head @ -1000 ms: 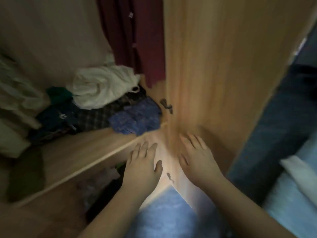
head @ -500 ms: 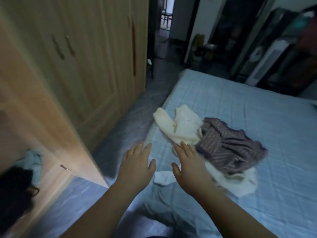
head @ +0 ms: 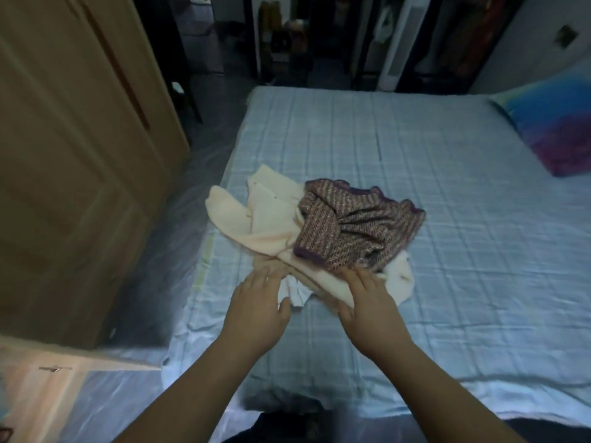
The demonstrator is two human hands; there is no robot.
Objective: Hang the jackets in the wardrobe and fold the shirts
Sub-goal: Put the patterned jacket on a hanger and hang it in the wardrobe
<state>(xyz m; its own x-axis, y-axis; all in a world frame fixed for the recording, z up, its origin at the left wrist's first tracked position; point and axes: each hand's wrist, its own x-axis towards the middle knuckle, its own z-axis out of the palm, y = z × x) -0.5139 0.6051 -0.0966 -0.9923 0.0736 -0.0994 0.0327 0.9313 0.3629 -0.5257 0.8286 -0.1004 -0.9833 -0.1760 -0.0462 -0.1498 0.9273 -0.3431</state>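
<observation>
A cream garment [head: 262, 225] lies crumpled on the bed [head: 447, 187], near its left edge. A purple patterned knit top [head: 351, 225] rests on top of it, toward the right. My left hand [head: 259, 311] hovers open at the near left edge of the pile, fingers spread over a white bit of cloth [head: 295, 294]. My right hand [head: 371, 308] is open too, its fingertips touching the near edge of the cream garment just below the knit top. Neither hand grips anything.
The wooden wardrobe [head: 73, 174] stands to the left, with an open door edge [head: 80, 356] jutting out at the lower left. A colourful pillow [head: 556, 123] lies at the bed's far right. Dark furniture and a doorway fill the background.
The view has swung from the wardrobe shelves round to the bed. Both hands have reached forward from the wardrobe door to the near edge of the clothes pile.
</observation>
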